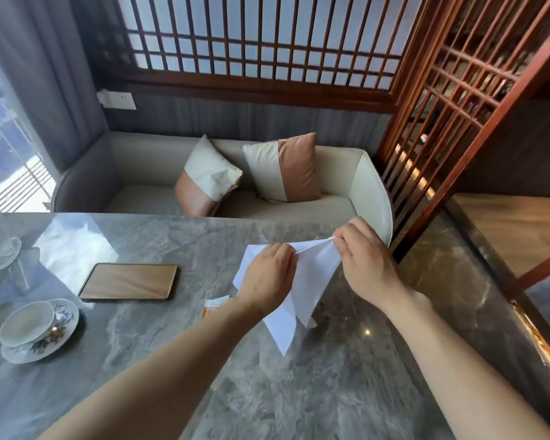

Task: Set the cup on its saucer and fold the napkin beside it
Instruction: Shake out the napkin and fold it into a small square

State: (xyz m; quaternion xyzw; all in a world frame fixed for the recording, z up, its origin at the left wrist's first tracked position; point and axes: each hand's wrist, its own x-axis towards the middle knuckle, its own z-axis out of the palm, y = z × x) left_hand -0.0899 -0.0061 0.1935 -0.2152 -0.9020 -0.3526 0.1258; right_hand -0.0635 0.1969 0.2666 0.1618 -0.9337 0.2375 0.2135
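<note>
Holding a white napkin (pixel 302 281) up off the grey marble table (pixel 172 392), the person has both hands pinched on its top edge: the left hand (pixel 269 277) grips one point of the edge between thumb and fingers, and the right hand (pixel 364 262) pinches the edge just beside it, with a short stretch of paper pulled taut between them. Below the hands the napkin hangs in loose pointed layers, its lowest tip close to the table; I cannot tell if it touches. To my eye the fold is only begun, and it would go best if the corners were matched before any crease is pressed, then the sheet laid flat on the stone and smoothed from the middle outward, since thin paper held in the air will skew. Well off to the left of the left hand, and nearer the person, the cup (pixel 26 323) already sits on its patterned saucer (pixel 62 331), so the napkin has a fair way to travel to end beside it. Between that setting and the hands lies a wooden tray (pixel 127 281), and a small orange-and-white packet (pixel 216 304) peeks out just under the left wrist.
</note>
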